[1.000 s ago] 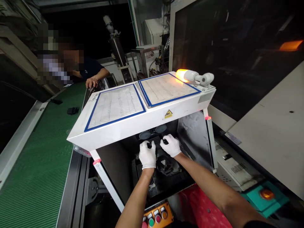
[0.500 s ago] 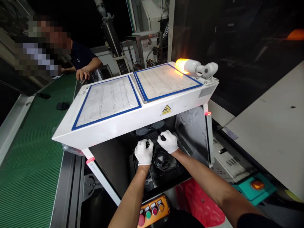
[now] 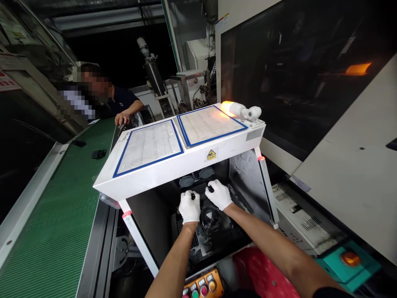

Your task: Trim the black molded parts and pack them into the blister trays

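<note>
- The left hand (image 3: 190, 207), in a white knit glove, is curled shut around a small black knob (image 3: 192, 196), whose glossy tip shows above the fingers.
- The right hand (image 3: 218, 195), in a matching glove, is grasping a second small black knob (image 3: 211, 188) with its fingers bunched around the stem.
- Just beyond the hands lie two flat, round dark discs (image 3: 186, 181); just below and between them sits a rounded, glassy dome (image 3: 210, 219).
- Right of the right hand, a grey metal panel (image 3: 248, 186) is smeared with powdery dust.
- Above both hands, a wedge-shaped white cover (image 3: 161, 176) with a smooth painted surface stands on slim struts. On top are two ruled paper sheets (image 3: 148, 147) framed in blue, and a triangular yellow warning label (image 3: 211, 155) on its front face.
- Far beyond the hands, an amber beacon (image 3: 229, 108) glows on a white bracket.
- Left of the left hand runs a finely ribbed green conveyor belt (image 3: 52, 223). Farther off, a co-worker's hand (image 3: 122, 118) rests near the cover's corner.
- Below the hands sits an orange panel (image 3: 203, 286) with round push buttons.
</note>
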A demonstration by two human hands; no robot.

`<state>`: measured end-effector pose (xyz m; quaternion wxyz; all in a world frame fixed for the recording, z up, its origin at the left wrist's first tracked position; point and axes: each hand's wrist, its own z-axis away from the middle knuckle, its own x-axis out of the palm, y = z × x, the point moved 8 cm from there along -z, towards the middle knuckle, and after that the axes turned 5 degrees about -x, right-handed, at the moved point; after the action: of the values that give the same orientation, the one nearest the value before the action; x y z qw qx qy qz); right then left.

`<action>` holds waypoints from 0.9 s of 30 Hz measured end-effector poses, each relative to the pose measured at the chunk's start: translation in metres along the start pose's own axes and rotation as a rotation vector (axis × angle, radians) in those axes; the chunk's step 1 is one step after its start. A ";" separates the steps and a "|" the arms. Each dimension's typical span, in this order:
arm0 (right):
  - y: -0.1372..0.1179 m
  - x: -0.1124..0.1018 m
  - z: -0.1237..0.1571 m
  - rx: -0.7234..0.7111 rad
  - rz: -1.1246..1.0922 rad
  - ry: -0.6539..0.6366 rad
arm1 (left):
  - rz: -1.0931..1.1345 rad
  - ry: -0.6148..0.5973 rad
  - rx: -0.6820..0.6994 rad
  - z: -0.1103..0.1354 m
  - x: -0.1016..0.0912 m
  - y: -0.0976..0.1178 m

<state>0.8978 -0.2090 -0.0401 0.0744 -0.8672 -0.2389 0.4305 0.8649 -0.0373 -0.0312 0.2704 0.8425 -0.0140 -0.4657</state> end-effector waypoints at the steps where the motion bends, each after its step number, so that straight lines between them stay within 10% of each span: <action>1: 0.000 0.000 0.000 0.006 0.001 -0.005 | -0.010 -0.005 0.005 0.001 -0.001 0.000; 11: -0.003 -0.010 -0.002 0.050 0.004 -0.026 | -0.059 -0.050 0.299 -0.035 -0.066 0.054; 19: -0.006 -0.017 -0.004 0.028 0.010 -0.061 | -0.294 -0.269 0.328 -0.018 -0.003 0.049; 27: -0.032 -0.036 -0.027 -0.122 0.065 -0.119 | -0.374 -0.317 0.394 -0.019 -0.001 0.048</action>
<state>0.8897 -0.1957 0.0129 -0.0070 -0.8503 -0.2403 0.4681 0.8898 -0.0700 0.0004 0.0060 0.7836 0.0090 -0.6212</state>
